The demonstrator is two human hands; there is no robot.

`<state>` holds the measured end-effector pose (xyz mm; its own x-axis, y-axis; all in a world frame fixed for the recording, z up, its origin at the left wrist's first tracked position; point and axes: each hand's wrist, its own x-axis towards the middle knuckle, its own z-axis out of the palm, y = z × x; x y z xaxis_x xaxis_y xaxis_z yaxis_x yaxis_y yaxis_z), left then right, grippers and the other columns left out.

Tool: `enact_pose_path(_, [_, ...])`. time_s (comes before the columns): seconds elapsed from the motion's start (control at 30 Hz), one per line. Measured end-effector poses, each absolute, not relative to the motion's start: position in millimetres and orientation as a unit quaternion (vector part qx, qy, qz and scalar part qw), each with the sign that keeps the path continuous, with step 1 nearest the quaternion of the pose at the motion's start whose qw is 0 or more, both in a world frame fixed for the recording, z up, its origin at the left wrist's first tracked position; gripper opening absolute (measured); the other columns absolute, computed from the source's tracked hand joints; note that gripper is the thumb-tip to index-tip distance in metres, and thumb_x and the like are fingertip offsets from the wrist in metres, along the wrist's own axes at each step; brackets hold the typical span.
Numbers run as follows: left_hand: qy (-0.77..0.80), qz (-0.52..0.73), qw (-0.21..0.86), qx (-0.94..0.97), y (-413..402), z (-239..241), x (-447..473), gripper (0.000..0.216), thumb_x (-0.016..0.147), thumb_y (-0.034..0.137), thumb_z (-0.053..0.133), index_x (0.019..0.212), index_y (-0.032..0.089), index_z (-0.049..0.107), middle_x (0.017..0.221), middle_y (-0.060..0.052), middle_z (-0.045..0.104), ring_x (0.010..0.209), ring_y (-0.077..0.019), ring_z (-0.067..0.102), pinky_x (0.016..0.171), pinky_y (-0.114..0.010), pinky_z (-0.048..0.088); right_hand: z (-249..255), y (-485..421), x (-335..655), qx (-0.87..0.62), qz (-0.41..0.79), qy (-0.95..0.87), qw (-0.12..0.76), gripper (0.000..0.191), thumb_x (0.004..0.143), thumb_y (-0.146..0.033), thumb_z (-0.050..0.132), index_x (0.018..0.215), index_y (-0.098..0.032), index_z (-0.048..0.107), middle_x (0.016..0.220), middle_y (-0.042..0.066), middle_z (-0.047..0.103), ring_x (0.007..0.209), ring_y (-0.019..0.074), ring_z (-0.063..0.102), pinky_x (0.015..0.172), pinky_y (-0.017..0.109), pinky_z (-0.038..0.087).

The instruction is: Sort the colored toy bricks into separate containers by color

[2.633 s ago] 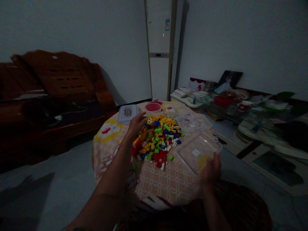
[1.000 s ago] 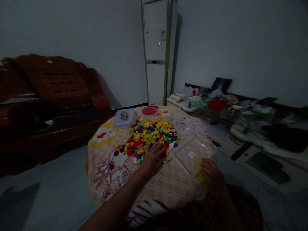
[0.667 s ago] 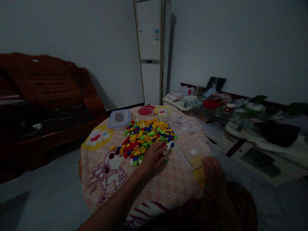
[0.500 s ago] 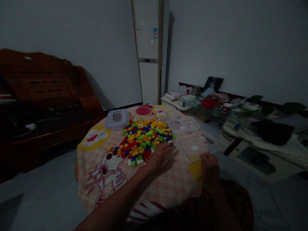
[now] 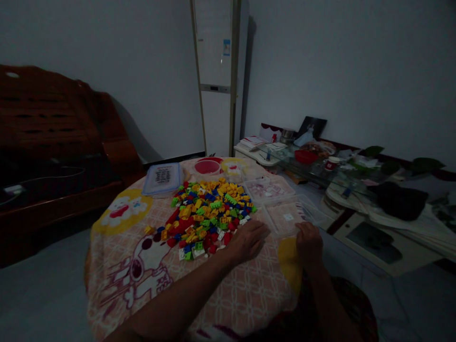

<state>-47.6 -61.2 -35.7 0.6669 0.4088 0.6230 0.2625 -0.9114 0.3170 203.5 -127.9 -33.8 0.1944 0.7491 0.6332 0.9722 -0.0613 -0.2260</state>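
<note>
A pile of small toy building bricks in yellow, green, red, blue and white covers the middle of the cloth-covered round table. My left hand is just right of the pile, palm down, fingers loosely bent and apart from the bricks. Its fingertips are beside the near left corner of a clear plastic box; contact there is unclear. At the box's near right corner, my right hand has its fingers closed on the edge. A white label shows inside the box.
Another clear plastic tray lies behind the box, with a clear lid-like piece at its right. A blue-rimmed container and a red-bottomed round tub stand at the back. A cluttered glass-topped stand is on the right.
My left hand has moved right, away from the bricks and closer to the box corner, with its fingers drawn in. My right hand stays at the box. The view has shifted slightly.
</note>
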Motion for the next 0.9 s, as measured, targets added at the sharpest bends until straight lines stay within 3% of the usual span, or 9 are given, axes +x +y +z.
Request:
enact_pose_path(0.27, [0.176, 0.399, 0.12, 0.892, -60, -37, -46, 0.037, 0.095, 0.023, 0.048, 0.129, 0.019, 0.061, 0.121, -0.013, 0.068, 0.115, -0.0229, 0.063, 0.099, -0.042, 0.053, 14, -89, 188, -0.701, -0.188, -0.623, 0.293, 0.034, 0.096, -0.02, 0.04, 0.104, -0.013, 0.072, 0.109, 0.013, 0.072, 0.098, 0.0234, 0.061, 0.093, 0.033, 0.043])
enact_pose_path(0.43, [0.175, 0.388, 0.136, 0.895, -64, -35, -49, 0.035, 0.095, 0.023, 0.048, 0.126, 0.018, 0.062, 0.12, -0.013, 0.069, 0.112, -0.0223, 0.064, 0.098, -0.041, 0.053, 41, -29, 170, -0.69, -0.134, -0.691, 0.172, 0.04, 0.097, -0.014, 0.038, 0.118, -0.018, 0.071, 0.119, 0.012, 0.071, 0.103, 0.0248, 0.06, 0.092, 0.035, 0.041])
enact_pose_path(0.57, [0.185, 0.388, 0.136, 0.893, -65, -36, -52, 0.036, 0.095, 0.023, 0.05, 0.128, 0.02, 0.061, 0.121, -0.012, 0.07, 0.114, -0.0229, 0.064, 0.1, -0.042, 0.052, 49, 8, 178, -0.698, -0.074, -0.709, 0.075, 0.04, 0.092, -0.008, 0.041, 0.111, -0.016, 0.075, 0.11, 0.014, 0.074, 0.106, 0.0249, 0.062, 0.091, 0.033, 0.041])
enact_pose_path(0.67, [0.188, 0.387, 0.137, 0.892, -64, -39, -52, 0.037, 0.094, 0.023, 0.051, 0.13, 0.02, 0.061, 0.122, -0.012, 0.07, 0.116, -0.0223, 0.064, 0.101, -0.041, 0.051, 50, 23, 173, -0.633, 0.019, -0.77, 0.076, 0.033, 0.093, -0.014, 0.045, 0.104, -0.016, 0.076, 0.106, 0.011, 0.075, 0.096, 0.0199, 0.065, 0.084, 0.027, 0.041])
enact_pose_path(0.73, [0.187, 0.386, 0.138, 0.893, -63, -40, -52, 0.037, 0.094, 0.023, 0.051, 0.13, 0.02, 0.06, 0.122, -0.012, 0.07, 0.117, -0.0218, 0.064, 0.102, -0.041, 0.05, 49, 27, 161, -0.581, 0.073, -0.807, 0.079, 0.029, 0.094, -0.021, 0.047, 0.09, -0.015, 0.076, 0.092, 0.008, 0.075, 0.083, 0.0172, 0.064, 0.074, 0.024, 0.039])
enact_pose_path(0.8, [0.187, 0.385, 0.138, 0.893, -64, -40, -51, 0.038, 0.094, 0.022, 0.051, 0.131, 0.02, 0.06, 0.123, -0.012, 0.07, 0.116, -0.0215, 0.064, 0.103, -0.041, 0.05, 48, 27, 146, -0.564, 0.093, -0.818, 0.07, 0.028, 0.092, -0.023, 0.05, 0.079, -0.014, 0.073, 0.079, 0.007, 0.073, 0.073, 0.0153, 0.061, 0.066, 0.024, 0.035])
enact_pose_path(0.9, [0.19, 0.39, 0.136, 0.891, -65, -38, -52, 0.037, 0.094, 0.022, 0.051, 0.13, 0.02, 0.06, 0.122, -0.012, 0.07, 0.116, -0.0214, 0.064, 0.104, -0.041, 0.049, 48, 26, 127, -0.585, 0.077, -0.806, 0.048, 0.026, 0.09, -0.025, 0.054, 0.075, -0.014, 0.073, 0.075, 0.007, 0.072, 0.07, 0.0146, 0.059, 0.063, 0.025, 0.031])
